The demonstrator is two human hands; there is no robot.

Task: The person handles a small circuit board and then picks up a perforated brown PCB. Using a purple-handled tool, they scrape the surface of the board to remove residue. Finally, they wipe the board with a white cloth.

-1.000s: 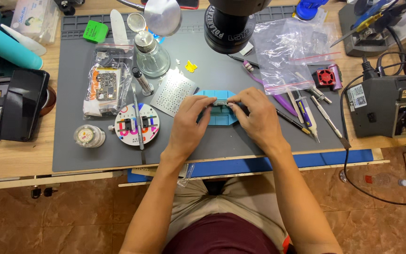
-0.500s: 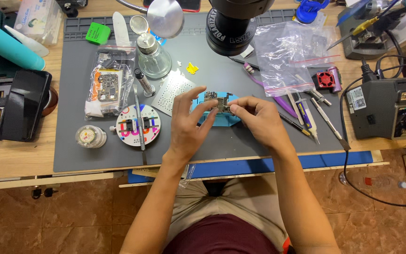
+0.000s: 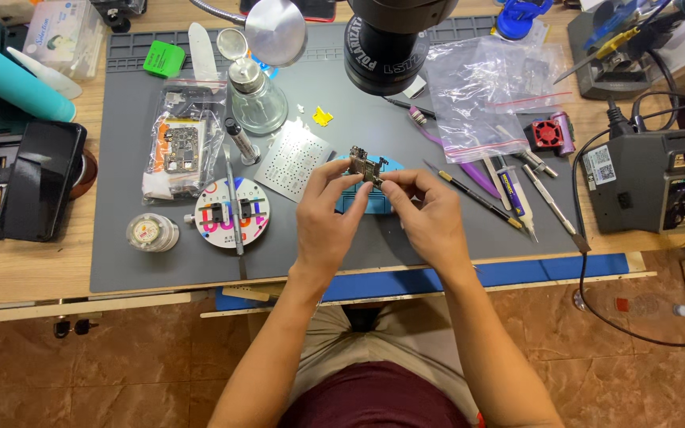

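A small circuit board (image 3: 365, 166) is held tilted in the air between both hands, above a blue holder (image 3: 365, 200) on the grey mat (image 3: 120, 254). My left hand (image 3: 328, 210) pinches the board's left side with thumb and fingers. My right hand (image 3: 426, 208) grips its right edge with thumb and forefinger. Most of the blue holder is hidden behind my fingers.
A microscope head (image 3: 394, 40) hangs over the mat's far middle. A metal stencil (image 3: 291, 161), round white fixture (image 3: 231, 212), glass bottle (image 3: 254, 95) and bagged board (image 3: 177, 143) lie left. Plastic bags (image 3: 485, 87), tweezers and pens (image 3: 517, 194) lie right, beside a grey station (image 3: 660, 178).
Both hands lifted the circuit board off the blue holder and turned it up on edge. The hands drew slightly toward me.
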